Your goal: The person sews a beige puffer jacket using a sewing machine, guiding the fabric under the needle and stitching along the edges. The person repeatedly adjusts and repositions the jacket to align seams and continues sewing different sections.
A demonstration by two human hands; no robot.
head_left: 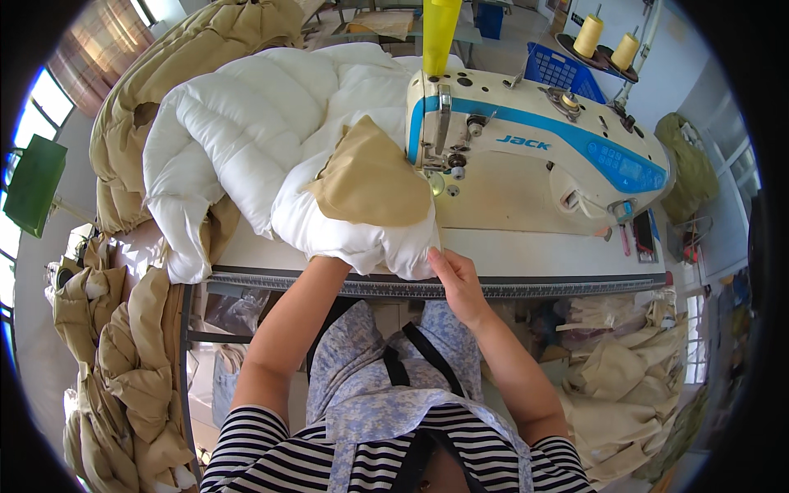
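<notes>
A puffy white quilted garment piece [246, 107] with a khaki fabric panel [374, 177] on top lies across the sewing table, its right edge against the needle area of a white and blue sewing machine [534, 140]. My left hand [333, 264] reaches under the white padding near the table's front edge; its fingers are hidden there. My right hand [456, 279] pinches the padded piece's lower right edge between thumb and fingers, just in front of the machine's needle plate.
Khaki padded pieces hang at the left [140, 361] and pile up behind the white one [189, 74]. Cream fabric [625, 378] is heaped below the table at right. A ruler strip [394, 287] runs along the front edge. Thread cones [588, 37] stand behind the machine, near a blue basket [563, 72].
</notes>
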